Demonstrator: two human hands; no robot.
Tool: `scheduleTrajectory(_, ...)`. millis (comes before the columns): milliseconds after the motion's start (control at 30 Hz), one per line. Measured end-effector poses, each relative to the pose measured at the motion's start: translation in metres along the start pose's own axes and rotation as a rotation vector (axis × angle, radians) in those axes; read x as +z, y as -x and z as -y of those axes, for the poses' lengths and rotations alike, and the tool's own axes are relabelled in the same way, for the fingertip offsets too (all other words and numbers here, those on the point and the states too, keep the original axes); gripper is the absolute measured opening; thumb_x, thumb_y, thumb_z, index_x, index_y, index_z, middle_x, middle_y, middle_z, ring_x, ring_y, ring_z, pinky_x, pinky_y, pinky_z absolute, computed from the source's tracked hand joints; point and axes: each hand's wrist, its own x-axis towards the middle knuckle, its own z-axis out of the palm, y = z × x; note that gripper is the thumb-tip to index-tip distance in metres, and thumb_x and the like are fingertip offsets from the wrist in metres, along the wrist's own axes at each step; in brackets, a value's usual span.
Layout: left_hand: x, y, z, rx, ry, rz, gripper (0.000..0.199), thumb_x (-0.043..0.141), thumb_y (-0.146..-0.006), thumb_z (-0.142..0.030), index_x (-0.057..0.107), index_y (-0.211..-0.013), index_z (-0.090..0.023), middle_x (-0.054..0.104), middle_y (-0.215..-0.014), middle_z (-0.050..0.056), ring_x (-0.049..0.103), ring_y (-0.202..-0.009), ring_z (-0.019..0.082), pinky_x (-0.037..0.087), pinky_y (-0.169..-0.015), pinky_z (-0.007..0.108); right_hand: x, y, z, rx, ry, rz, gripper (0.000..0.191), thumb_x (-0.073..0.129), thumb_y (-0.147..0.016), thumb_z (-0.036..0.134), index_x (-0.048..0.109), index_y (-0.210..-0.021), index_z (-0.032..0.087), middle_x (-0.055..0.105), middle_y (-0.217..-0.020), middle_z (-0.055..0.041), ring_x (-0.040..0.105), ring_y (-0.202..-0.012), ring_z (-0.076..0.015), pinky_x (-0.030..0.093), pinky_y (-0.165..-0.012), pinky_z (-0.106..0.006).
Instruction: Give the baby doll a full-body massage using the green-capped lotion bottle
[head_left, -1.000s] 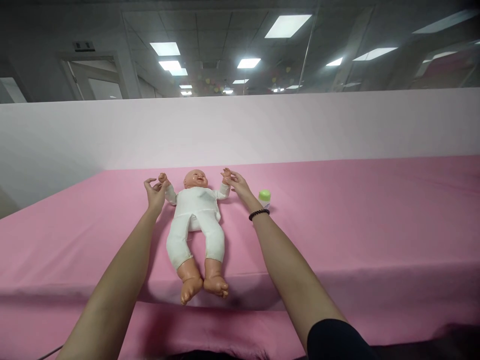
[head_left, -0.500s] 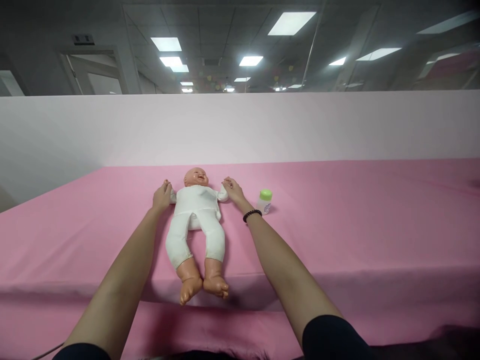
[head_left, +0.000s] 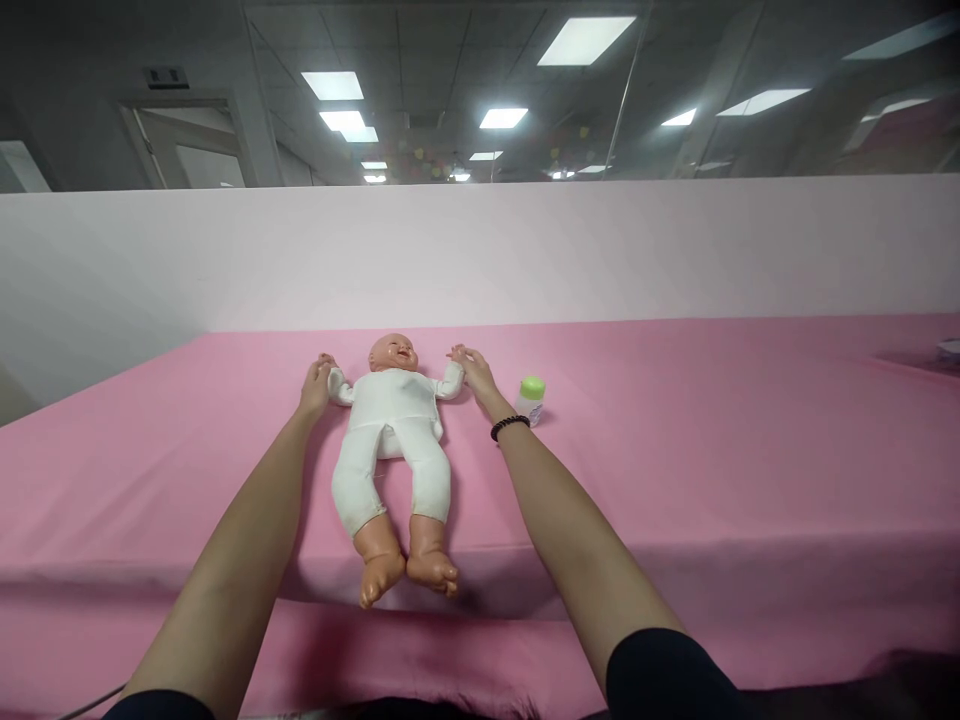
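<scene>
A baby doll [head_left: 394, 400] in a white cloth suit lies on its back on the pink surface [head_left: 712, 430], head away from me and bare feet at the near edge. My left hand [head_left: 316, 386] is closed on the doll's hand at the left, its arm spread outward. On the other side, my right hand [head_left: 478, 376] holds the doll's other hand between its fingers. A black beaded band circles my right wrist. Just right of that wrist stands a small jar [head_left: 531, 400] with a green lid.
A white wall panel [head_left: 480, 250] rises behind the pink surface, with glass above it. At the far right edge lies a small pale object [head_left: 949, 350], partly cut off. A thin cable shows at the lower left.
Both my hands have moved apart and slightly away from me, and the doll's arms are spread wider. The pale object at the far right has come into view.
</scene>
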Motion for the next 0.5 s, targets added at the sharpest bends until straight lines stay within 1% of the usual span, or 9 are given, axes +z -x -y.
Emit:
scheduleTrajectory(100, -0.008, -0.001, -0.008, 0.005, 0.162, -0.067, 0.067, 0.056, -0.098, -0.046, 0.027, -0.155, -0.027, 0.068, -0.124, 0.010, 0.064, -0.118, 0.023, 0.052, -0.102, 0.042, -0.003, 0.001, 0.013, -0.056, -0.124, 0.049, 0.063, 0.060, -0.099, 0.040, 0.036, -0.154, 0.022, 0.058, -0.143, -0.0113, 0.060, -0.127, -0.0174, 0.053, -0.106, -0.035)
scheduleTrajectory(133, -0.011, -0.001, -0.010, 0.010, 0.199, -0.062, 0.075, 0.060, -0.094, -0.046, 0.022, -0.156, -0.029, 0.069, -0.126, 0.010, 0.063, -0.122, 0.023, 0.050, -0.103, 0.041, -0.005, 0.003, 0.017, -0.059, -0.150, 0.081, 0.071, 0.063, -0.095, 0.037, 0.030, -0.157, 0.025, 0.058, -0.144, -0.0101, 0.061, -0.127, -0.0169, 0.053, -0.104, -0.034)
scheduleTrajectory(167, -0.014, 0.000, -0.012, 0.014, 0.229, -0.041, 0.080, 0.066, -0.090, -0.046, 0.024, -0.156, -0.030, 0.068, -0.128, 0.010, 0.062, -0.125, 0.023, 0.049, -0.103, 0.041, -0.008, 0.005, 0.021, -0.056, -0.167, 0.123, 0.077, 0.066, -0.090, 0.035, 0.028, -0.157, 0.028, 0.059, -0.144, -0.0090, 0.061, -0.128, -0.0168, 0.053, -0.102, -0.032)
scheduleTrajectory(200, -0.018, 0.001, -0.014, 0.018, 0.250, -0.003, 0.083, 0.072, -0.084, -0.046, 0.031, -0.155, -0.030, 0.067, -0.132, 0.010, 0.061, -0.127, 0.025, 0.049, -0.104, 0.041, -0.011, 0.008, 0.024, -0.053, -0.177, 0.177, 0.081, 0.070, -0.085, 0.034, 0.031, -0.156, 0.030, 0.059, -0.144, -0.0083, 0.061, -0.128, -0.0172, 0.052, -0.102, -0.031)
scheduleTrajectory(233, -0.021, 0.002, -0.015, 0.023, 0.264, 0.048, 0.082, 0.076, -0.078, -0.046, 0.041, -0.151, -0.030, 0.067, -0.134, 0.010, 0.061, -0.128, 0.026, 0.049, -0.103, 0.041, -0.014, 0.011, 0.028, -0.050, -0.180, 0.241, 0.080, 0.073, -0.081, 0.034, 0.039, -0.153, 0.029, 0.059, -0.145, -0.0081, 0.060, -0.130, -0.0181, 0.051, -0.102, -0.031)
scheduleTrajectory(300, -0.030, 0.004, -0.016, 0.029, 0.272, 0.166, 0.073, 0.081, -0.070, -0.046, 0.060, -0.137, -0.028, 0.067, -0.134, 0.009, 0.062, -0.126, 0.028, 0.051, -0.100, 0.040, -0.021, 0.017, 0.033, -0.047, -0.162, 0.386, 0.069, 0.079, -0.074, 0.033, 0.058, -0.139, 0.025, 0.060, -0.145, -0.0081, 0.059, -0.133, -0.0199, 0.050, -0.104, -0.030)
scheduleTrajectory(333, -0.034, 0.006, -0.017, 0.033, 0.267, 0.224, 0.068, 0.082, -0.067, -0.046, 0.066, -0.131, -0.027, 0.068, -0.133, 0.009, 0.063, -0.124, 0.029, 0.052, -0.098, 0.040, -0.026, 0.020, 0.035, -0.042, -0.143, 0.458, 0.062, 0.080, -0.072, 0.033, 0.064, -0.132, 0.023, 0.060, -0.144, -0.0080, 0.058, -0.134, -0.0204, 0.049, -0.105, -0.029)
scheduleTrajectory(400, -0.044, 0.010, -0.017, 0.046, 0.239, 0.329, 0.065, 0.084, -0.062, -0.046, 0.072, -0.123, -0.026, 0.070, -0.128, 0.010, 0.065, -0.120, 0.029, 0.054, -0.095, 0.040, -0.035, 0.024, 0.036, -0.028, -0.088, 0.589, 0.055, 0.081, -0.071, 0.032, 0.070, -0.124, 0.021, 0.062, -0.140, -0.0083, 0.059, -0.131, -0.0200, 0.049, -0.105, -0.029)
scheduleTrajectory(500, -0.056, 0.016, -0.017, 0.079, 0.125, 0.483, 0.061, 0.088, -0.057, -0.044, 0.078, -0.113, -0.024, 0.072, -0.124, 0.012, 0.068, -0.114, 0.031, 0.056, -0.093, 0.041, -0.047, 0.026, 0.037, 0.004, 0.026, 0.770, 0.055, 0.080, -0.069, 0.027, 0.072, -0.123, 0.018, 0.066, -0.131, -0.0086, 0.063, -0.118, -0.0177, 0.050, -0.102, -0.029)
